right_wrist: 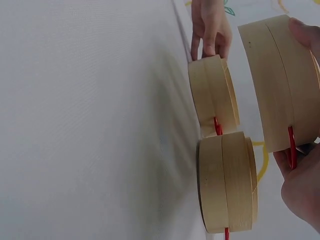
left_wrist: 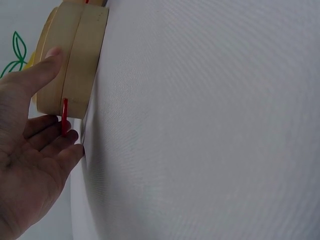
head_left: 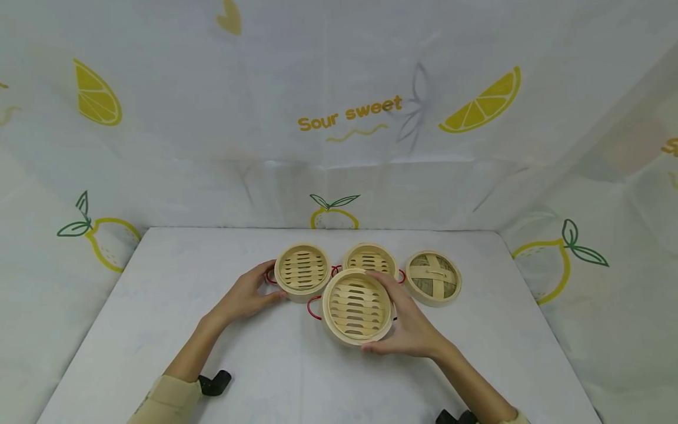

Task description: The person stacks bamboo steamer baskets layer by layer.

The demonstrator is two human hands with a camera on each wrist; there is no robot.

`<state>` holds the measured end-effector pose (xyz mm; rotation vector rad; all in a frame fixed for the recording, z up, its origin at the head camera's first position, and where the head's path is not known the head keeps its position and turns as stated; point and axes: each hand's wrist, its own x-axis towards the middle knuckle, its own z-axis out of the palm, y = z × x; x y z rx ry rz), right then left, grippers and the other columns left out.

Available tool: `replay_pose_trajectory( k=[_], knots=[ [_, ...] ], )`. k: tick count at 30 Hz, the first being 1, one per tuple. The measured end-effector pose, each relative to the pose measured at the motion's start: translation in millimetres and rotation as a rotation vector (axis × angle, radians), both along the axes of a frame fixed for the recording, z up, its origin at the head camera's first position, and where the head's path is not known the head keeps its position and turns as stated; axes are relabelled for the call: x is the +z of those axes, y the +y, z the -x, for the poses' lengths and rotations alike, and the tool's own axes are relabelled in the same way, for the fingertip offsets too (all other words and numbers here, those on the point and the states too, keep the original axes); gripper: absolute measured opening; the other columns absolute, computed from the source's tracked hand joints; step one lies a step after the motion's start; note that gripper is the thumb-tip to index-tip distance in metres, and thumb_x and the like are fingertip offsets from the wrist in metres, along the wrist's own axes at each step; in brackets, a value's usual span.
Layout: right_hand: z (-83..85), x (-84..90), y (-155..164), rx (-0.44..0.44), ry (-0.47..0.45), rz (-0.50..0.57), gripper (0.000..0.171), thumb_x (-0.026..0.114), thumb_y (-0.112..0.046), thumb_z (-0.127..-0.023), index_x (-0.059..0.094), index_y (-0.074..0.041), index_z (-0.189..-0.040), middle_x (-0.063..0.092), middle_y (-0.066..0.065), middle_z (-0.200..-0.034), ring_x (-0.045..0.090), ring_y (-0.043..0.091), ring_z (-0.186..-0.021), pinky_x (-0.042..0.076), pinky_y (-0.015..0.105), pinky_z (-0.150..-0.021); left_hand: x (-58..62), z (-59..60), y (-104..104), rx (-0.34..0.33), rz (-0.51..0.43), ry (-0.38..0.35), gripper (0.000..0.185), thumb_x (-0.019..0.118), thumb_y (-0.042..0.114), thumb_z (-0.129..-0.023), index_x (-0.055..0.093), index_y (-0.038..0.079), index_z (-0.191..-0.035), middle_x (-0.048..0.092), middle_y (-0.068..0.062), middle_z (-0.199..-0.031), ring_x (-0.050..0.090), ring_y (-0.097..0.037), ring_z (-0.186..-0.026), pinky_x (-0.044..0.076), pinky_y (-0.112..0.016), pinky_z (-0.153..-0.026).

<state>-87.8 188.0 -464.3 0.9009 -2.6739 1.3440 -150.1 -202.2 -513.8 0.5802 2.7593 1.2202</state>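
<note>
A white-covered table (head_left: 159, 330) carries four small bamboo pieces grouped near the middle of its far edge: three slatted steamer baskets with red wire handles and one woven steamer lid (head_left: 433, 278). The right hand (head_left: 408, 321) holds the nearest steamer basket (head_left: 356, 306) lifted off the tabletop, fingers wrapped over its far right rim and thumb curled under its near edge; the right wrist view shows this basket's wall well clear of the cloth, with a fingertip on the upper rim and the palm by its red handle (right_wrist: 290, 147). The raised basket overlaps, in the head view, the front of the middle steamer basket (head_left: 371, 258), which sits on the table just behind it. The left hand (head_left: 249, 294) is on the left steamer basket (head_left: 303, 271), which rests on the table toward the far edge; its thumb presses the basket's outer wall and its loosely bent fingers lie by the small red handle (left_wrist: 64, 115), as the left wrist view shows, so the hand cups the basket's side rather than closing around it. The woven lid lies flat on the table at the right end of the group, just beside the middle basket and apart from both hands. Lemon-printed curtains (head_left: 339, 118) enclose the table on three sides, and a black strap piece (head_left: 214, 383) shows at the left wrist
</note>
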Motion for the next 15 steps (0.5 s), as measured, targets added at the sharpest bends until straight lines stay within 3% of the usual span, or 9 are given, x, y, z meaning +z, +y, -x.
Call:
replay_pose_trajectory(
  k=[10,15],
  knots=[
    [9.2,-1.9,-15.1,0.009,0.006,0.004,0.133,0.107,-0.041,-0.059,0.032,-0.028,-0.169,0.048,-0.001,-0.165,0.049,0.025,-0.153,0.046,0.056,-0.125,0.5,0.5,0.5,0.010,-0.002,-0.013,0.083,0.089,0.026,-0.093,0.047,-0.007,-0.158,0.055,-0.026,-0.160,0.051,-0.046,-0.153,0.043,-0.062,-0.127],
    [14.5,-0.1,-20.1,0.021,0.008,0.011,0.131,0.106,-0.046,-0.061,0.032,-0.029,-0.169,0.049,0.000,-0.165,0.049,0.026,-0.153,0.046,0.057,-0.125,0.6,0.3,-0.2,0.010,-0.010,-0.021,0.083,0.089,0.025,-0.093,0.047,-0.007,-0.157,0.055,-0.027,-0.161,0.051,-0.046,-0.153,0.043,-0.062,-0.127]
  ],
)
